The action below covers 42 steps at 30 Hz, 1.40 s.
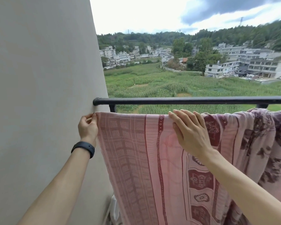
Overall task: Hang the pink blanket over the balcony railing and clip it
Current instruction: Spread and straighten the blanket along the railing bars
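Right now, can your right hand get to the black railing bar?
Probably yes. The right hand lies flat on the pink blanket at its top edge, just below the railing; that stretch of bar is bare, with nothing between.

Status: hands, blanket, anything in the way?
Left hand pinches corner of pink blanket at the wall. Right hand flat on its top edge. Edge sits below black railing, right end bunched. No clip visible.

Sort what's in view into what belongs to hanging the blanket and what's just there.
Job: pink blanket; left hand pinching its corner; right hand flat on its top edge; black railing.
Just there: grey wall, wristband, fields, houses.
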### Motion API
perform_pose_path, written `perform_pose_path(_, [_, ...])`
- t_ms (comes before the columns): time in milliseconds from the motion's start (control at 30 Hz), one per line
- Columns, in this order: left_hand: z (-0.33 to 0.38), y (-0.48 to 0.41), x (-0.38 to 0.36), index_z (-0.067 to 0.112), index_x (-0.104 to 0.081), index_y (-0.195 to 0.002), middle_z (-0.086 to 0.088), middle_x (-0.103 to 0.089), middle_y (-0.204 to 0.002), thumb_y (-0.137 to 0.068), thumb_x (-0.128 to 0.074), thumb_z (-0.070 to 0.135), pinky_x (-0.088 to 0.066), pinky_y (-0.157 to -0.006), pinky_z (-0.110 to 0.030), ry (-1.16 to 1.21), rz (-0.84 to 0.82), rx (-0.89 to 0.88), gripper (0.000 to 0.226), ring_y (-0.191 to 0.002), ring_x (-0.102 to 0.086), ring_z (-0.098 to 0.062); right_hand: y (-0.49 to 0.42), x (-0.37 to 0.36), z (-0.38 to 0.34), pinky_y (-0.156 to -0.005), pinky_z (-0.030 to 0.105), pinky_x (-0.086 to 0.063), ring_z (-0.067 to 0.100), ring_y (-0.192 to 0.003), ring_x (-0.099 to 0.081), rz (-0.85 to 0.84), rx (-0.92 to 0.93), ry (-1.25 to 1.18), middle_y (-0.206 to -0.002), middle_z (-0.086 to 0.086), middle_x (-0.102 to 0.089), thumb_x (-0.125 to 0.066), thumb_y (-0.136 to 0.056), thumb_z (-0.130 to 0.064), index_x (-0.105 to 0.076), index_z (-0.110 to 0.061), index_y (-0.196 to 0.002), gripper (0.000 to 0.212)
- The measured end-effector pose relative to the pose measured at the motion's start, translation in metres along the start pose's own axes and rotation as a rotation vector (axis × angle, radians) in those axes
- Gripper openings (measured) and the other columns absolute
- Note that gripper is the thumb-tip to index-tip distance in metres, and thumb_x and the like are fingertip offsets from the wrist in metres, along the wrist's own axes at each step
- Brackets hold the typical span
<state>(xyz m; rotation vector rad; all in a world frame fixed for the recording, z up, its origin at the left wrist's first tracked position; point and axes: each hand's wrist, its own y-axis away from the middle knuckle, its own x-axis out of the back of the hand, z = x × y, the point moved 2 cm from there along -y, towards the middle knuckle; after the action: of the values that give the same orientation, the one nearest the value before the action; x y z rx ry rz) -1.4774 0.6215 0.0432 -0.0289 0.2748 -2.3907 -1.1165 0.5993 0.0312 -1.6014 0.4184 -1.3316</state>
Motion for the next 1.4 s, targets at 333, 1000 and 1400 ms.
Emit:
perform_pose_path(333, [0.042,0.101,-0.075,0.025,-0.052,-0.130,0.006,-0.051,-0.137,-0.094,-0.047,0.042,-0.029,-0.111,-0.039,-0.703,-0.206,-0.951,0.040,-0.127,-0.045,-0.014,-0.008,0.021,0.023,-0.113,0.051,-0.026,0.023,-0.124,-0.055,-0.022,-0.261,0.042,-0.122,-0.003,-0.070,-0.042,-0.098,-0.043,-0.066,-0.022,-0.121,0.039])
perform_pose_path(1000, [-0.023,0.068,-0.046,0.020,-0.060,-0.115,-0.001,-0.067,-0.111,-0.099,-0.029,0.034,-0.033,-0.106,-0.052,-0.868,-0.122,-0.907,0.037,-0.109,-0.056,-0.027,0.060,0.029,0.077,-0.115,0.049,-0.023,0.029,-0.134,-0.046,0.008,-0.328,0.034,-0.139,0.005,-0.058,-0.037,-0.101,-0.042,-0.056,-0.020,-0.137,0.047])
perform_pose_path(1400, [-0.028,0.123,-0.117,0.020,-0.056,-0.117,0.000,-0.062,-0.109,-0.100,-0.026,0.055,-0.035,-0.096,-0.045,-1.042,-0.290,-1.139,0.049,-0.097,-0.057,-0.025,0.075,0.026,0.087,-0.111,0.047,-0.031,0.029,-0.125,-0.053,-0.012,-0.231,0.131,-0.126,0.002,-0.064,-0.048,-0.098,-0.023,-0.065,-0.020,-0.127,0.034])
